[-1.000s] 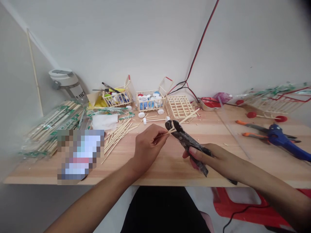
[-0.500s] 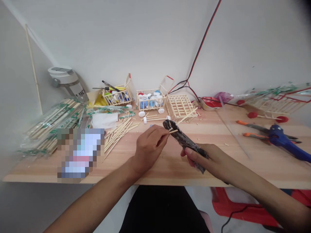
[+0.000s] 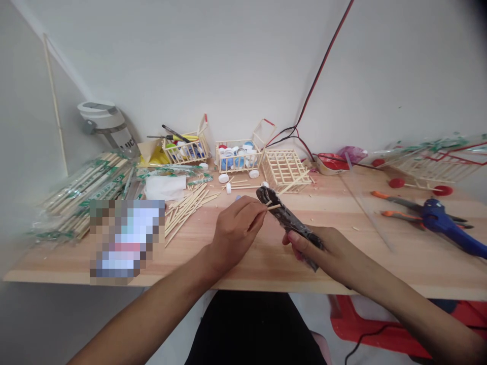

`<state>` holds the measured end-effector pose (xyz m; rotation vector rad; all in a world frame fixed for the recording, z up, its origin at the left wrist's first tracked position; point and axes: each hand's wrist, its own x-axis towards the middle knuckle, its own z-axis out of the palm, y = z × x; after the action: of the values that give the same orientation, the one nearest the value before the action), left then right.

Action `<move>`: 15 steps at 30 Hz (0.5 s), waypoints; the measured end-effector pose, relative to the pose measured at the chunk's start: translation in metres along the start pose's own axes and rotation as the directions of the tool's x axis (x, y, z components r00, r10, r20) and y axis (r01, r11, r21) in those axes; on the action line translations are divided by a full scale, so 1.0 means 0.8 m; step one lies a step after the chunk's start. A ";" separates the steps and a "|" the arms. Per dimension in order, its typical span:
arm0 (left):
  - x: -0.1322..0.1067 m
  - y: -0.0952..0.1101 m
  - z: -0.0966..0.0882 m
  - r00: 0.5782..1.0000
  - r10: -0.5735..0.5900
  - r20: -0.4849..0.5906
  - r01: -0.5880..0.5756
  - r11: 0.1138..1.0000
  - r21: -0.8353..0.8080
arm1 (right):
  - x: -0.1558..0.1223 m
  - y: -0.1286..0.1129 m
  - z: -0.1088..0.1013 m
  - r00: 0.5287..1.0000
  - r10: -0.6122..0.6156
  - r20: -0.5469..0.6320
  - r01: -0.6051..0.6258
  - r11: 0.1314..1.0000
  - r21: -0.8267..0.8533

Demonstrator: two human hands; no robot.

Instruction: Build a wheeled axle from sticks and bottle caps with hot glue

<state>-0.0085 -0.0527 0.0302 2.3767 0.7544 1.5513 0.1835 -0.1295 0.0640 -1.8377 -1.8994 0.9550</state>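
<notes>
Pinched in the fingertips of my left hand (image 3: 238, 230) is a thin wooden stick (image 3: 274, 207), which lies across the head of a dark tool. My right hand (image 3: 317, 246) is wrapped round this long, narrow black hand tool (image 3: 291, 218), marked with whitish smears; its exact kind I cannot make out. Both hands are above the front half of the table. Left of my left hand is a loose pile of cut wooden sticks (image 3: 184, 213). Beyond the tool stands a small stick-built basket frame (image 3: 285, 170).
Two stick carts (image 3: 238, 157) hold bottle caps and tools by the wall. Wrapped chopsticks (image 3: 89, 190), a blurred phone-like slab (image 3: 127, 241) and a cup (image 3: 106, 126) are at left. At right lie a blue glue gun (image 3: 437, 218), orange-handled pliers (image 3: 395, 215) and a red-wheeled cart (image 3: 429, 170).
Both hands, the stick and the black tool keep nearly the same pose. The whole view has shifted slightly.
</notes>
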 end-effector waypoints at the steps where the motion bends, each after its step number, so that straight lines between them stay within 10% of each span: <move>1: 0.000 0.000 0.000 1.000 0.001 -0.001 -0.001 1.000 0.001 | 0.000 0.001 0.001 1.000 0.001 -0.001 -0.001 1.000 0.012; 15: -0.002 -0.007 0.001 0.996 0.088 -0.014 -0.088 0.996 0.026 | 0.002 -0.001 0.012 0.995 0.001 -0.101 -0.009 0.997 -0.075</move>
<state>-0.0098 -0.0487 0.0262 2.4502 0.6848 1.6047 0.1760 -0.1300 0.0571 -1.8960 -1.8951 0.7868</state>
